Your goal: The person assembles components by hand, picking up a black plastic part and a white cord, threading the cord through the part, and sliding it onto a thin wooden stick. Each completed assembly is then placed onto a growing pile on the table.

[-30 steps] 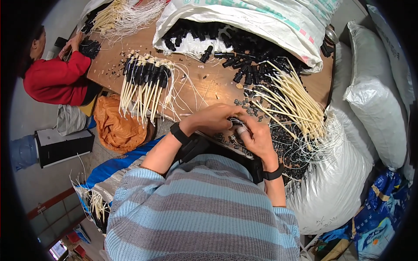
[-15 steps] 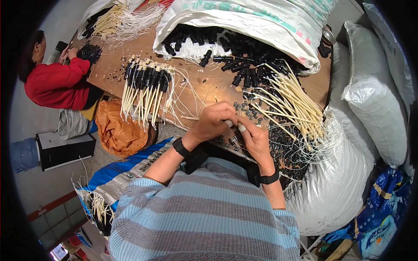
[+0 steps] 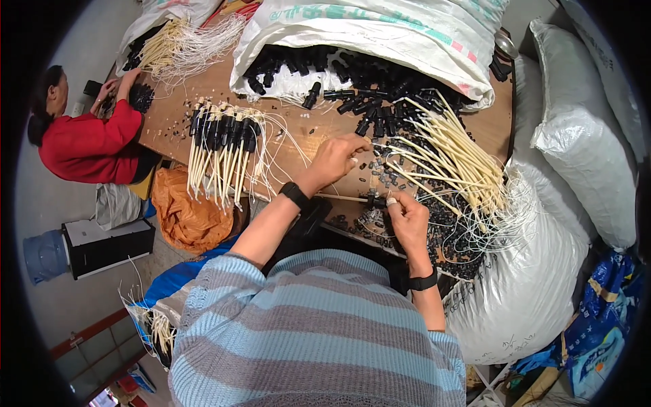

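My left hand [image 3: 339, 160] is raised over the table, thumb and fingertips pinched together near the ends of some cream tubes. What the pinch holds, if anything, is too small to make out. Lower and to the right, my right hand [image 3: 409, 220] grips a black plastic fitting [image 3: 377, 201] between thumb and fingers. A cream tube [image 3: 344, 197] runs left from this fitting. Just beyond the right hand lies a loose bundle of cream tubes [image 3: 468, 159] with thin white wires. Small dark parts [image 3: 441, 220] are scattered beneath and around it.
A white woven sack [image 3: 380, 41] spills black fittings [image 3: 383, 115] onto the brown table [image 3: 291, 152]. Joined fittings and tubes [image 3: 222, 142] lie in a row at left. A person in red [image 3: 91, 146] works at the far left. Stuffed white sacks [image 3: 583, 142] crowd the right side.
My hands have come apart. The left moved up and away toward the tube ends, its wrist turning; the right moved slightly down, and the black fitting with its tube now shows beside it.
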`<action>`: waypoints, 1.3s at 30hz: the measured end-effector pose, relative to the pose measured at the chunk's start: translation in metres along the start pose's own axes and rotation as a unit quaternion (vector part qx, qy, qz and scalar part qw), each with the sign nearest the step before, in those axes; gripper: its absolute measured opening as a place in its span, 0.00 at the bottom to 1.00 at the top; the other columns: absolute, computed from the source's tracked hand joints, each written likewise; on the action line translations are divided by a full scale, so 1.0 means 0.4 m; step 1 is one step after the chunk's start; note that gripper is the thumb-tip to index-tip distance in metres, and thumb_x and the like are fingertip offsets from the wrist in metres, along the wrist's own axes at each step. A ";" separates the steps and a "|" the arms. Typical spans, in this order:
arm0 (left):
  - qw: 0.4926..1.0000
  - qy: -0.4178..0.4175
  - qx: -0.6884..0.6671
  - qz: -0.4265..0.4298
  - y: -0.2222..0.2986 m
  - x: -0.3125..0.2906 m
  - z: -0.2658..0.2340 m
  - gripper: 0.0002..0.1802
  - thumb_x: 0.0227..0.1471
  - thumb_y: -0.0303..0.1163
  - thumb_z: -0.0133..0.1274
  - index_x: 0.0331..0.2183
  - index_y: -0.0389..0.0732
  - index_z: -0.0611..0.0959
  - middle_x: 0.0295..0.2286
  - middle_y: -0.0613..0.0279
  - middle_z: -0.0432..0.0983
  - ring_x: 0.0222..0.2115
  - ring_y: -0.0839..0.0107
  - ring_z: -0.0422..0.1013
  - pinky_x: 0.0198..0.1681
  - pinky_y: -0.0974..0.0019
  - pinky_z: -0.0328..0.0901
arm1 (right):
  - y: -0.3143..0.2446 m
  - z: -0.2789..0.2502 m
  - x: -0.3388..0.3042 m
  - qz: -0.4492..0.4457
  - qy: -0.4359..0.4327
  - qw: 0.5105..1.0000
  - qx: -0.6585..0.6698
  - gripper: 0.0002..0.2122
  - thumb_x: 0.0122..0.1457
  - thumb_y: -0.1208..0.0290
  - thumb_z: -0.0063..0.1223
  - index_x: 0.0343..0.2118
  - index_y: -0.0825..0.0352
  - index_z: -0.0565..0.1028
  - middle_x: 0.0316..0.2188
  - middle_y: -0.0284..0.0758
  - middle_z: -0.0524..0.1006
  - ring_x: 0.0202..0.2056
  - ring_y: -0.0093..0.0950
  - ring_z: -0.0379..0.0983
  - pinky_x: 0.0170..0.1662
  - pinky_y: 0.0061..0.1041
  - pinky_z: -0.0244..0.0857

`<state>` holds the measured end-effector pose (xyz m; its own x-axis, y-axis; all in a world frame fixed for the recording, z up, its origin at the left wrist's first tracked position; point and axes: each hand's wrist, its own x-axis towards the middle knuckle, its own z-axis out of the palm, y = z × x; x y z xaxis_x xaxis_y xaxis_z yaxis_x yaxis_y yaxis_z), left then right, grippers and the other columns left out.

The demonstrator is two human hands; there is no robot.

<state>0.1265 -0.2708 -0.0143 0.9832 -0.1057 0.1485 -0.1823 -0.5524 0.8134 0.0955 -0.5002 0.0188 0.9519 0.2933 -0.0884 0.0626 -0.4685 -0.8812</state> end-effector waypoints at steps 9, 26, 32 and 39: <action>0.977 0.155 0.146 0.021 0.048 -0.034 -0.003 0.21 0.36 0.21 0.52 0.38 0.37 0.79 0.30 0.53 0.74 0.31 0.57 0.72 0.37 0.60 0.66 | 0.005 0.001 0.031 0.064 -0.010 0.996 0.067 0.06 0.53 0.74 0.51 0.31 0.69 0.78 0.11 0.25 0.65 0.16 0.12 0.57 0.20 0.18 0.52; 0.983 0.098 -0.020 0.153 0.184 -0.051 0.067 0.20 0.33 0.13 0.53 0.32 0.44 0.84 0.24 0.66 0.73 0.24 0.67 0.69 0.29 0.66 0.65 | -0.006 0.044 0.054 -0.010 -0.006 0.995 0.095 0.10 0.52 0.82 0.47 0.35 0.69 0.79 0.21 0.31 0.76 0.21 0.19 0.70 0.26 0.22 0.64; 0.938 0.063 -0.283 -0.188 0.161 -0.063 0.066 0.13 0.42 0.12 0.50 0.33 0.33 0.82 0.25 0.70 0.75 0.25 0.86 0.68 0.28 0.80 0.63 | -0.035 0.043 0.041 -0.209 0.126 0.955 -0.170 0.04 0.54 0.75 0.55 0.32 0.65 0.77 0.22 0.40 0.76 0.21 0.37 0.73 0.24 0.29 0.65; 0.954 0.071 -0.258 -0.132 0.127 -0.068 0.069 0.11 0.42 0.13 0.52 0.31 0.32 0.81 0.26 0.69 0.76 0.25 0.86 0.69 0.29 0.79 0.65 | -0.033 0.035 0.029 -0.230 0.123 0.955 -0.142 0.06 0.54 0.75 0.55 0.35 0.65 0.77 0.23 0.36 0.77 0.20 0.29 0.74 0.24 0.25 0.65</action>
<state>0.0902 -0.3190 0.0075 0.9919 0.1146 -0.0553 0.0625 -0.0598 0.9963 0.1016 -0.4789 0.0227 0.8441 0.3339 0.4195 0.5358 -0.5546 -0.6367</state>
